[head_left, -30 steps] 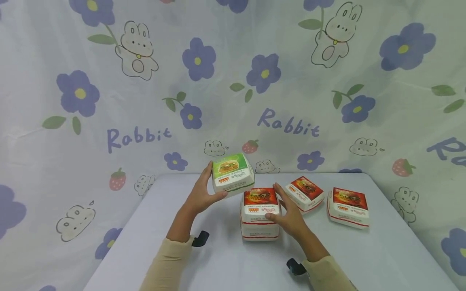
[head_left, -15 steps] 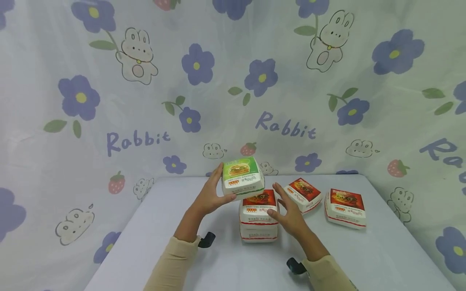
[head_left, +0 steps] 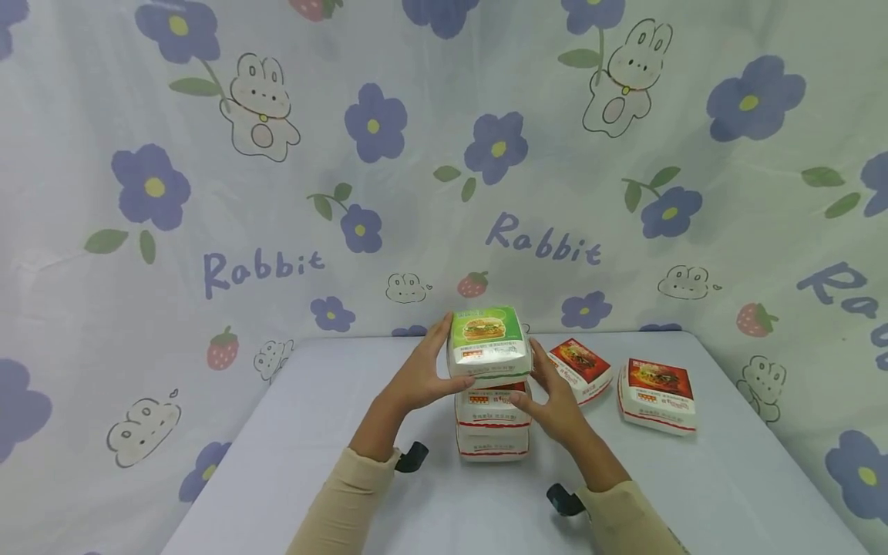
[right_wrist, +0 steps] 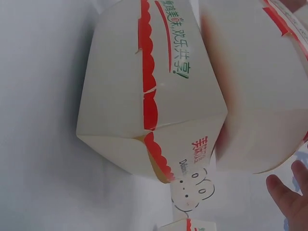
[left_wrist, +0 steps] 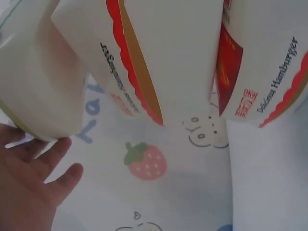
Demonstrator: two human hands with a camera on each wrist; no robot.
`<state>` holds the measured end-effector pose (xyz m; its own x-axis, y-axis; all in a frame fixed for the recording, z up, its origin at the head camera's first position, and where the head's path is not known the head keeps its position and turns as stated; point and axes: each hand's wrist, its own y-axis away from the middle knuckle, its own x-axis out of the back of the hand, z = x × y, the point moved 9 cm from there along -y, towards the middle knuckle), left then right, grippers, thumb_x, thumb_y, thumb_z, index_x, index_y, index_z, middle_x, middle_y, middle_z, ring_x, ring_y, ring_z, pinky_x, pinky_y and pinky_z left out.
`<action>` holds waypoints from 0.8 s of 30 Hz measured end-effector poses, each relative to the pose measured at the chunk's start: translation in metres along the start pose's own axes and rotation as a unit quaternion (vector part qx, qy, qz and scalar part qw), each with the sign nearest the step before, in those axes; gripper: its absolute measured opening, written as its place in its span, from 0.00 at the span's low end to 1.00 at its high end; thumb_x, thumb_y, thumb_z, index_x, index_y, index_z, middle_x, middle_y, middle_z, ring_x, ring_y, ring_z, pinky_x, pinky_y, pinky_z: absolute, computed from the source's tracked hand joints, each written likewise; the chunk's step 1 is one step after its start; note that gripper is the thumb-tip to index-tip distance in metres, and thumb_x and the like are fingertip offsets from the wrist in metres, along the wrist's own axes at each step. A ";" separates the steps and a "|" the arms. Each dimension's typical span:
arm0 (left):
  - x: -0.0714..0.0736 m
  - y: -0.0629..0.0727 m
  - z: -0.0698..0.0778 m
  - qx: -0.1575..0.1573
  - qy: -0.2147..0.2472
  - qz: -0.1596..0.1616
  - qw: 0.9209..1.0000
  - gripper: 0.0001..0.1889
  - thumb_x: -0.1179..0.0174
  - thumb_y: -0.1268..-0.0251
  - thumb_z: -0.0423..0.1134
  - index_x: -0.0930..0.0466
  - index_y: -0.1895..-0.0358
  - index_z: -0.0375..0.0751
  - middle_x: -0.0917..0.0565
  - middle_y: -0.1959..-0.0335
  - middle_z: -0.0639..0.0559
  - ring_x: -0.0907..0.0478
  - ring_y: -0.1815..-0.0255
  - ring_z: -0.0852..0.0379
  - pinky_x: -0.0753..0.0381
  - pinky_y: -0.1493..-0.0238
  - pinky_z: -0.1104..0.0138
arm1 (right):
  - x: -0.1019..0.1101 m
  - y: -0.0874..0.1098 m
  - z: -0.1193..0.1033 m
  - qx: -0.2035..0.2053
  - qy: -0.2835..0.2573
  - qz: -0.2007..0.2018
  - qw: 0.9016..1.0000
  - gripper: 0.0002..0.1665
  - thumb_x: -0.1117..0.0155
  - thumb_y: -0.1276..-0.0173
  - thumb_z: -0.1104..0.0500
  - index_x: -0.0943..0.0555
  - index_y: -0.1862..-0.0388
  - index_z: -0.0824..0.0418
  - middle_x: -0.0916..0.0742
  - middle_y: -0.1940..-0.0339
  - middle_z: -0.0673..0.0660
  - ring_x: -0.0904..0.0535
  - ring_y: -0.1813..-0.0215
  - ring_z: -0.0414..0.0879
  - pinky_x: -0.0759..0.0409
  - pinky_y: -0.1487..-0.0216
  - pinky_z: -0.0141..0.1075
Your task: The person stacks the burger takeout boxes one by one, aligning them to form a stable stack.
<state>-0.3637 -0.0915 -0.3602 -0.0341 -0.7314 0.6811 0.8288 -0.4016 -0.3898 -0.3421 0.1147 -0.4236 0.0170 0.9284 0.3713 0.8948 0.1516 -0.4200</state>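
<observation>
A green-topped burger box (head_left: 489, 347) is gripped at its left side by my left hand (head_left: 418, 373), thumb low at the front. It is right above two stacked red-topped burger boxes, the upper box (head_left: 489, 408) and the lower box (head_left: 492, 445); whether it touches the upper one I cannot tell. To the right of the stack, my right hand (head_left: 556, 402) has its fingers spread, the fingertips by the green-topped box's right side and the thumb near the upper red-topped box. In the left wrist view, the fingers (left_wrist: 50, 159) lie along the green-topped box's base (left_wrist: 43, 82).
Two more red-topped burger boxes lie on the white table (head_left: 291, 462) to the right: a turned one (head_left: 581, 370) behind my right hand and another (head_left: 657, 395) farther right. A cloth (head_left: 416, 177) printed with flowers and rabbits hangs behind the table.
My left hand has carried the green-topped box to the right and slightly down, over the stack. My right hand has moved up slightly beside it. The stacked boxes have stayed in place.
</observation>
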 end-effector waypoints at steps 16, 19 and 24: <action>-0.008 0.002 0.001 -0.006 -0.001 -0.025 1.000 0.58 0.41 0.50 0.73 0.60 0.20 0.53 0.54 0.21 0.53 0.56 0.23 0.51 0.48 0.31 0.42 | 0.004 0.002 0.005 -0.021 0.018 0.006 1.000 0.53 0.29 0.41 0.39 0.49 0.23 0.31 0.36 0.25 0.55 0.36 0.30 0.65 0.35 0.41 0.67; -0.009 0.003 0.002 -0.008 -0.002 -0.028 1.000 0.58 0.43 0.51 0.74 0.60 0.20 0.53 0.54 0.21 0.56 0.57 0.23 0.54 0.48 0.31 0.43 | 0.005 0.003 0.005 -0.025 0.018 0.005 0.999 0.52 0.29 0.42 0.38 0.49 0.24 0.28 0.35 0.25 0.52 0.38 0.29 0.64 0.35 0.39 0.65; -0.012 0.005 0.001 -0.015 0.004 -0.030 0.999 0.58 0.42 0.50 0.73 0.61 0.20 0.54 0.55 0.21 0.59 0.57 0.23 0.57 0.47 0.31 0.44 | 0.007 0.004 0.003 -0.023 0.021 0.005 1.000 0.52 0.29 0.42 0.38 0.47 0.24 0.27 0.35 0.25 0.48 0.38 0.28 0.61 0.35 0.38 0.63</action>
<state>-0.3582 -0.0846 -0.3698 -0.0885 -0.7095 0.6991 0.8083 -0.4613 -0.3659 -0.3396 0.1229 -0.4253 0.0439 0.9150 0.4012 0.9138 0.1255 -0.3863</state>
